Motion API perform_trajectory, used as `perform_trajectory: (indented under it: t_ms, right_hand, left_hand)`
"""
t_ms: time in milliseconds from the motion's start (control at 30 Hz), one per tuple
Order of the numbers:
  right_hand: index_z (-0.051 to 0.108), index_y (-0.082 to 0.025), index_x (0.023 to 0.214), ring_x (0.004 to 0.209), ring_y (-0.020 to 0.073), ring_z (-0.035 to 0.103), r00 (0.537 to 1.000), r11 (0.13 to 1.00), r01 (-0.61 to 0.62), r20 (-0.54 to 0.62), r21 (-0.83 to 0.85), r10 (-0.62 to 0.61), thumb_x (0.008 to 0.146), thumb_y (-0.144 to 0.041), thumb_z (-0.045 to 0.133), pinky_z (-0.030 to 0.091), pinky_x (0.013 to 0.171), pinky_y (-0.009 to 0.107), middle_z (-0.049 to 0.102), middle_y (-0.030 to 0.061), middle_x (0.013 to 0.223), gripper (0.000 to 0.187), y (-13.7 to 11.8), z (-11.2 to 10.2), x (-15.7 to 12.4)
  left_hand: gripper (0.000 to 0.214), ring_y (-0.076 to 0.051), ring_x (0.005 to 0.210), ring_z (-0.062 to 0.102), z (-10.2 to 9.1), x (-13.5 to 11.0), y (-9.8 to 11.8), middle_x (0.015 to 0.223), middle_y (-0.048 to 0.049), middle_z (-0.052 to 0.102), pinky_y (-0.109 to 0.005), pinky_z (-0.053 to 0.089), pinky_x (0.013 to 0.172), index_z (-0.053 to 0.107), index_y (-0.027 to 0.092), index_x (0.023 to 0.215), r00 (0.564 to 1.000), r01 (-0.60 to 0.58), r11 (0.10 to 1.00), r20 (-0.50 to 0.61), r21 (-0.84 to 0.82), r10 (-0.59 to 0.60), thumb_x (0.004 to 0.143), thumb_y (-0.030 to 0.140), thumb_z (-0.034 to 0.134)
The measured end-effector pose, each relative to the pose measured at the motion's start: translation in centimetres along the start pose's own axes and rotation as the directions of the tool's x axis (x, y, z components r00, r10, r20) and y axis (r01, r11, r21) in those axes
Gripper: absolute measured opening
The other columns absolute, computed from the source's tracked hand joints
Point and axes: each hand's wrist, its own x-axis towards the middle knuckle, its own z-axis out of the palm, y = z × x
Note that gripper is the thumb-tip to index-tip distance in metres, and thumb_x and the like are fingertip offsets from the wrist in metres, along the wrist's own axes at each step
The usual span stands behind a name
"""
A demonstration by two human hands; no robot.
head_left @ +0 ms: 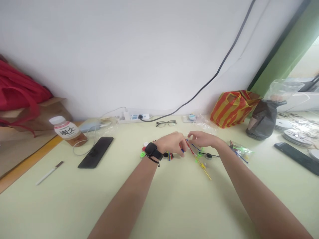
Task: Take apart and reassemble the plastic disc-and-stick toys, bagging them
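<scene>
My left hand [172, 143], with a black watch [154, 151] on its wrist, has its fingers curled in, and a small blue plastic piece [182, 151] shows at their tips. Just right of it, my right hand [202, 137] bends over the pieces, fingers loosely curved and nothing visible held. Between and below the hands lie a red stick [189, 147], a yellow stick [205, 171], a blue stick [196, 147] and a black stick with a round part [208, 155]. Several short coloured pieces [170, 156] and a green disc [142, 154] lie beside my left wrist, partly hidden.
Eyeglasses [166, 123] and a power strip [134, 118] are by the wall. A phone [96, 152], a pen [50, 173] and a tilted bottle [67, 131] lie left. Right are a bag of parts [243, 151], a striped bag [231, 109] and a dark device [297, 157].
</scene>
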Motion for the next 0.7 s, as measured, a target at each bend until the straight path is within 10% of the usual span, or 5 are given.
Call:
perform_trajectory:
  t_ms: [533,700]
  right_hand:
    - [0.079,-0.026,0.084,0.089,0.027,0.066,0.957,0.99,0.045,0.29,-0.134,-0.005,0.072,-0.036,0.07,0.048,0.072,0.034,0.075,0.006,0.099,0.018,2.6,-3.3,-2.0]
    - [0.076,-0.025,0.076,0.078,0.0229,0.062,0.94,0.98,0.061,0.341,-0.19,0.008,0.065,-0.038,0.075,0.043,0.066,0.032,0.072,0.0024,0.082,0.016,2.0,-2.8,-1.7]
  left_hand:
    - [0.045,-0.026,0.103,0.066,-1.0,-0.8,-2.4,0.11,-0.0051,0.07,-0.031,0.05,0.083,0.078,0.025,0.101,0.991,0.101,0.982,-0.103,0.159,-0.085,0.063,0.047,0.088]
    - [0.052,-0.025,0.091,0.068,-1.3,-1.0,-2.3,0.108,-0.0068,0.072,-0.029,0.047,0.07,0.077,0.021,0.101,0.969,0.242,0.947,-0.097,0.211,-0.226,0.061,0.053,0.087]
